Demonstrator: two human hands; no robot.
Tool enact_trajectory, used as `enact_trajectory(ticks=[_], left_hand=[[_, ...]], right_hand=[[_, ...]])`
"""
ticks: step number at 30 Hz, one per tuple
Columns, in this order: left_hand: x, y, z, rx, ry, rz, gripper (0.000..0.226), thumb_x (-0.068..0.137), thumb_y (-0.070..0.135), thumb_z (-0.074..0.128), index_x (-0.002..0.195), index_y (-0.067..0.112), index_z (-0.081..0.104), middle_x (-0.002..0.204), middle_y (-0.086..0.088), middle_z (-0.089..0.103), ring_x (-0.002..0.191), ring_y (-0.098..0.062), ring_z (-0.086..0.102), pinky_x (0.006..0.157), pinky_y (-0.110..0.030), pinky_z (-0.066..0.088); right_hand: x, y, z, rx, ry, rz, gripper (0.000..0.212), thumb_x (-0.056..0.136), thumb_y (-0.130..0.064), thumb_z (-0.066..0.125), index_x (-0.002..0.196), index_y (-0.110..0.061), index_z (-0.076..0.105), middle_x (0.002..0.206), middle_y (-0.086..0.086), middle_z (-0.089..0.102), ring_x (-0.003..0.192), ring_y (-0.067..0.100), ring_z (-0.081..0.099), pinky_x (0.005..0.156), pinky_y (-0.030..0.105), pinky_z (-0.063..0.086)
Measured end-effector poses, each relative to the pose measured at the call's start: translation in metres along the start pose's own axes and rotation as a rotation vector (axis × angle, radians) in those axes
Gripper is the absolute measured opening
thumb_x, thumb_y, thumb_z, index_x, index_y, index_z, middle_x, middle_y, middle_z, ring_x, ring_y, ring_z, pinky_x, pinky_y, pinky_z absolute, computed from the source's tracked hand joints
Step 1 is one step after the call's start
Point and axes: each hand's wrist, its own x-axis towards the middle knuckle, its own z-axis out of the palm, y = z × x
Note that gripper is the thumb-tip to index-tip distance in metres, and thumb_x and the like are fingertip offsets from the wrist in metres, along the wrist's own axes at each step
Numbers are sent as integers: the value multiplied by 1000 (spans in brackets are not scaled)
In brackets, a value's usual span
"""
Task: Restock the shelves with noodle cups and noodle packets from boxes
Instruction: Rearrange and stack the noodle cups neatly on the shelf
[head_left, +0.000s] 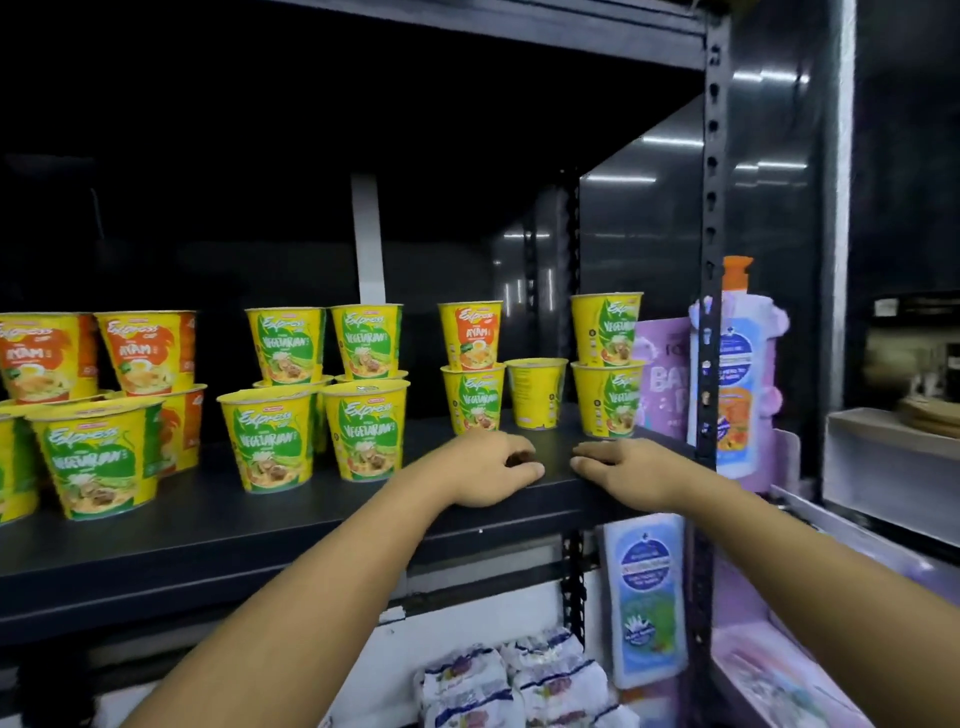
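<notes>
Nearest, at the bottom of view: noodle packets (519, 680), white w/ blue trim, piled on the level under the shelf (208, 545). Just right of them a blue-and-white pouch (647, 597) stands upright.

Both bare forearms reach up from the bottom edge to the shelf, a dark board. The left hand (485, 467) rests on its front part, fingers loosely curled under, nothing in it. The right hand (631, 470) lies just beside it, palm down, fingers fairly straight & pointing left, also holding nothing. The two sets of fingertips are near but apart.

Just beyond the hands sits the right group of noodle cups, all upright. An Ayam cup (470, 335) is stacked on a Vegetarian cup (472, 397). Next right is a single cup (536, 392) w/ its label turned away. Then comes the right stack (607, 364), two Vegetarian cups one on the other.

Mid-shelf, further left: two front cups (267, 439), both Vegetarian, side by side nearer the edge, w/ two-high stacks behind them.

Left end: a near Vegetarian cup (98, 457) w/ orange Ayam stacks (148, 351) behind; the outermost ones are cut by the frame.

Right of the shelf is a perforated upright post (709, 208). Beside it stand a pump bottle (735, 364) w/ orange top & a purple pack (662, 374).

Far back is dark; a white strip (368, 239) stands vertical.
</notes>
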Motion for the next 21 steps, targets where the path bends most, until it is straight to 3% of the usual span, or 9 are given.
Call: enact_trajectory(ticks=[5, 10, 15, 18, 21], left_hand=[[32, 8, 3, -53, -61, -72, 65, 100, 63, 48, 154, 29, 46, 161, 3, 42, 145, -21, 41, 118, -37, 34], [52, 14, 6, -67, -82, -120, 61, 102, 61, 45, 155, 29, 46, 162, 4, 42, 146, -22, 40, 117, -35, 32], [53, 13, 12, -80, -122, -154, 59, 105, 61, 39, 157, 33, 42, 165, 8, 34, 151, -19, 32, 124, -37, 23], [53, 11, 11, -92, -90, -162, 59, 102, 62, 46, 153, 33, 48, 161, 8, 42, 147, -18, 39, 121, -37, 30], [60, 10, 3, -173, 96, -176, 50, 99, 55, 59, 141, 29, 62, 144, 10, 60, 128, -9, 53, 104, -29, 43]], right_hand=[[10, 30, -5, -36, 4, 11, 48, 105, -55, 42, 141, -30, 60, 147, 2, 57, 135, 24, 51, 110, 33, 40], [24, 54, -7, -62, 28, -50, 47, 101, -60, 41, 132, -33, 64, 133, 2, 66, 120, 25, 59, 101, 38, 49], [23, 63, 7, -207, 120, -142, 46, 105, -56, 27, 124, -28, 59, 125, 0, 67, 112, 26, 61, 93, 40, 49], [22, 64, 14, -237, 198, -159, 47, 105, -55, 26, 122, -26, 60, 122, -2, 68, 111, 25, 62, 90, 37, 48], [21, 65, 18, -241, 260, -171, 46, 105, -53, 27, 120, -26, 62, 120, -7, 68, 112, 21, 61, 88, 33, 46]])
